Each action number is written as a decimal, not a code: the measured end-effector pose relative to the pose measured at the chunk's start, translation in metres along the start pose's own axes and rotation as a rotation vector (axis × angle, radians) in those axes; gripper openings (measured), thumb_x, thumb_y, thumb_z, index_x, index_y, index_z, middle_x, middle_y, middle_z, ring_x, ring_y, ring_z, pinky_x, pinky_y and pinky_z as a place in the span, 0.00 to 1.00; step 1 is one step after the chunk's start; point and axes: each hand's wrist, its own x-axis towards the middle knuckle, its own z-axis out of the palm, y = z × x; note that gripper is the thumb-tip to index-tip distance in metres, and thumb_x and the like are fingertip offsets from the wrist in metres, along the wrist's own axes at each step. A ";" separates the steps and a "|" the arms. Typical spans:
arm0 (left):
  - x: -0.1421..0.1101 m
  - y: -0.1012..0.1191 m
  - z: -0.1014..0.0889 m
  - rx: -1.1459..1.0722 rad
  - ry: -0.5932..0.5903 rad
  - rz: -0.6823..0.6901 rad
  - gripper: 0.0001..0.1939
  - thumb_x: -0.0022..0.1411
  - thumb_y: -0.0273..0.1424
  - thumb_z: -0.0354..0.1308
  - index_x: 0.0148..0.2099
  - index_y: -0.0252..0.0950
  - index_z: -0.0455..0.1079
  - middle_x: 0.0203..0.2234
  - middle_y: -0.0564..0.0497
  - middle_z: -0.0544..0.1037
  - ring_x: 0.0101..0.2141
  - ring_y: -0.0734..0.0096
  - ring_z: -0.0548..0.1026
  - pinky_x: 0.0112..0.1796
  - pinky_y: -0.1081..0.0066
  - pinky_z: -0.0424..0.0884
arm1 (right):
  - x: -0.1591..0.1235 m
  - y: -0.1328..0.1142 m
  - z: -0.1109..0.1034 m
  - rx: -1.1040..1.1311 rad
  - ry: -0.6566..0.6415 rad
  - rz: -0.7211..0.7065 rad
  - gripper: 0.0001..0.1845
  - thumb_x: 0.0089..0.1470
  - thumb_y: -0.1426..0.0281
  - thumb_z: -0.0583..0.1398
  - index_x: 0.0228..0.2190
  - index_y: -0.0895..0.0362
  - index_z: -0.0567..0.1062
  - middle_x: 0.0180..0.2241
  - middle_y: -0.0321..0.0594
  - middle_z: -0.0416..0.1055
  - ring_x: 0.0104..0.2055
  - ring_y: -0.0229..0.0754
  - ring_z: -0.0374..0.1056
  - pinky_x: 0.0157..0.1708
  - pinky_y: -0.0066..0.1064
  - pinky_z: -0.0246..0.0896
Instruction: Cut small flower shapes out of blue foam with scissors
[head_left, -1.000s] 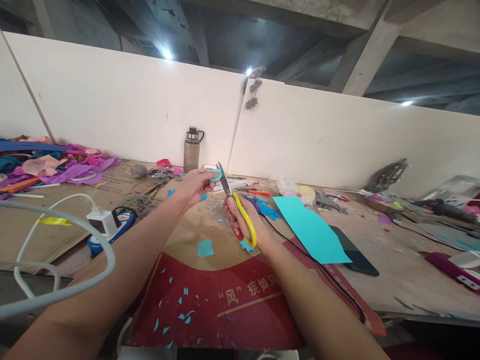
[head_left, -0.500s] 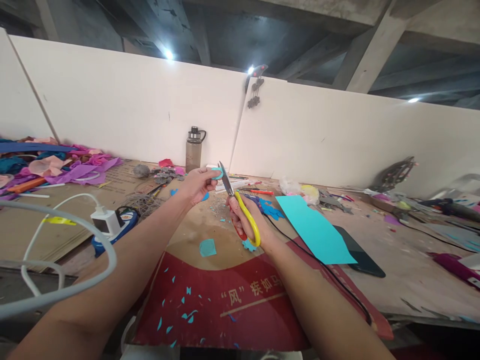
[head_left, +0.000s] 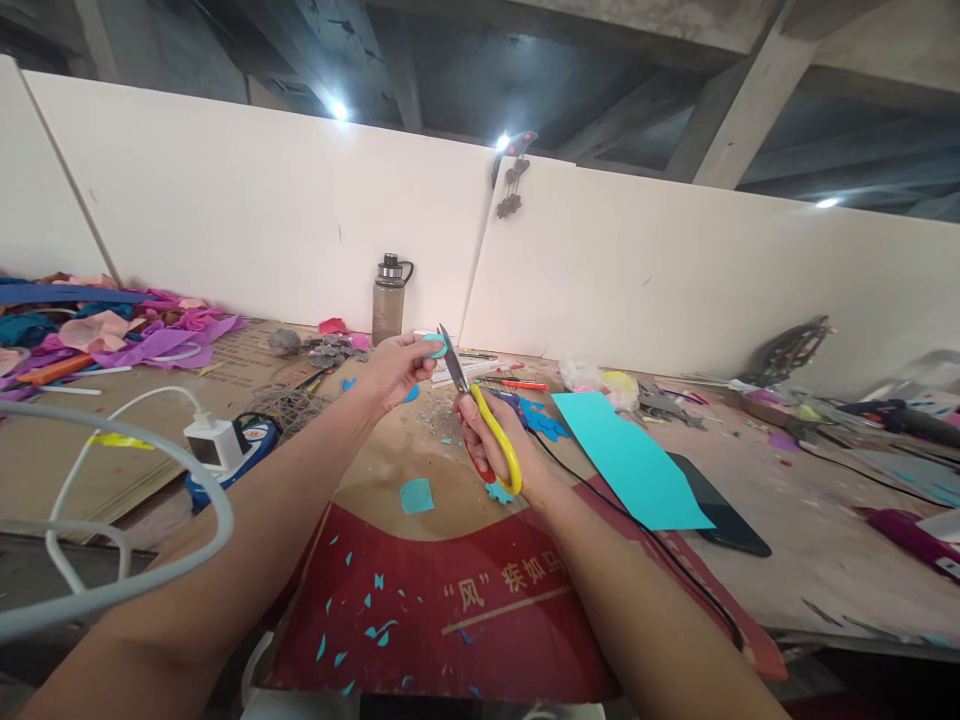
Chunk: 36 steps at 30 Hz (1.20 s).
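Observation:
Between the thumb and fingers of my left hand (head_left: 401, 370) is a small turquoise paper piece (head_left: 434, 346). My right hand (head_left: 487, 432) is closed round the yellow and red handles of a pair of scissors (head_left: 454, 362). The blades point up and away, right beside the turquoise piece. Whether the blades touch its edge I cannot tell. Below my hands a square turquoise piece (head_left: 417, 496) lies on the cardboard, and a scalloped turquoise cutout (head_left: 498, 492) shows partly under the scissor handle. Small turquoise scraps (head_left: 379, 632) are scattered on the red part of the cardboard (head_left: 525, 655).
A turquoise sheet (head_left: 634, 460) overlaps a dark phone-like slab (head_left: 731, 525) at the right. A black cable runs past my right forearm. A bottle (head_left: 388, 305) stands by the white partition. A white charger (head_left: 212, 443) with looping cable and colourful scraps (head_left: 165, 335) are at the left.

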 end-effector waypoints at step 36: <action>-0.004 0.000 0.002 0.002 -0.030 -0.040 0.10 0.53 0.20 0.75 0.27 0.28 0.75 0.19 0.52 0.73 0.20 0.82 0.68 0.22 0.79 0.62 | 0.001 0.009 0.005 0.014 0.023 -0.008 0.30 0.59 0.37 0.63 0.35 0.50 0.64 0.21 0.25 0.57 0.14 0.32 0.52 0.11 0.25 0.52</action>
